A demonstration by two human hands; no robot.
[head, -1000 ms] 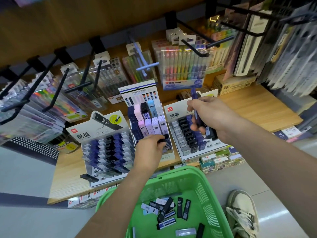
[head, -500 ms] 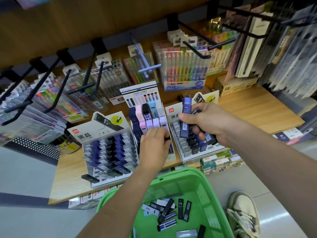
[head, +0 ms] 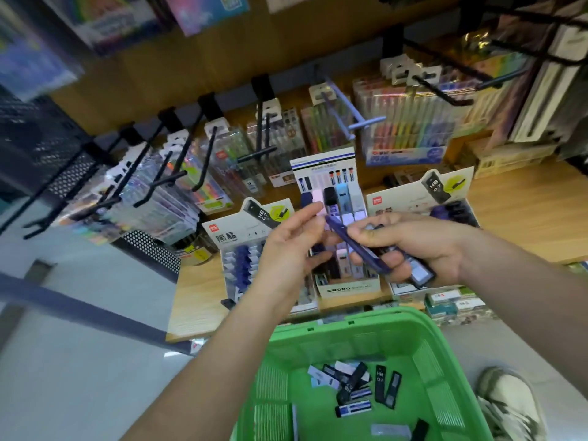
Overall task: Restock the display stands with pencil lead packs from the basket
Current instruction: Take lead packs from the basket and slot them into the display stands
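My right hand [head: 410, 246] grips a small bunch of pencil lead packs, with one blue pack [head: 353, 243] sticking out toward the left. My left hand [head: 286, 253] is raised beside it, fingers spread, fingertips close to the blue pack's upper end; contact is unclear. Both hands hover over the middle display stand [head: 343, 218] of pastel packs. A white stand [head: 241, 246] with blue and black packs sits to the left, another white stand [head: 423, 195] to the right. The green basket [head: 423, 342] below holds several loose lead packs [head: 353, 386].
The stands sit on a wooden shelf [head: 521, 211]. Black hooks [head: 178, 160] with hanging pen packs stick out above and to the left. Small boxes [head: 451, 303] line the shelf's front edge. A shoe [head: 509, 399] stands on the floor right of the basket.
My left hand lifted off the middle stand and came up to the blue pack. My right hand moved left and tilted the blue pack down. The view swung to the right.
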